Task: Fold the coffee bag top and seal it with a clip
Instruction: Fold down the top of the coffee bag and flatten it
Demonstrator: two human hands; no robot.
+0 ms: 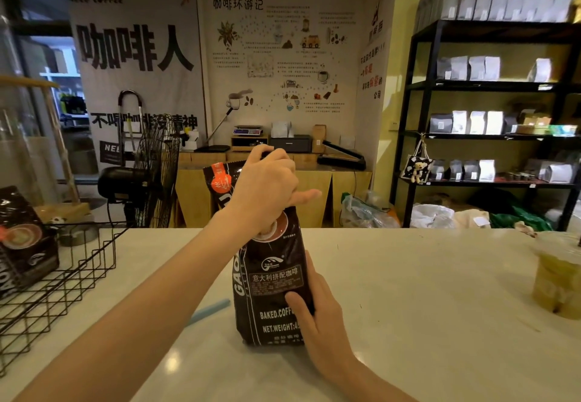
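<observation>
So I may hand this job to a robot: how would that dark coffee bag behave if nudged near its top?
The coffee bag is tall on a narrow base, so it would probably tip; the right hand braces its lower side. Its top looks floppy, crumpled under the left hand. The glossy film may be slippery.

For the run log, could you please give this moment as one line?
left hand: gripping bag top | right hand: steadying coffee bag | clip: on counter, unused

Left hand (265, 191) covering top edge of coffee bag (272, 279), fold state undeterminable. Blue clip (210, 311) lying partly hidden behind bag. Second bag in wire basket (59, 288) being cropped by left edge. Wall-poster small print blurring, illegible.
</observation>
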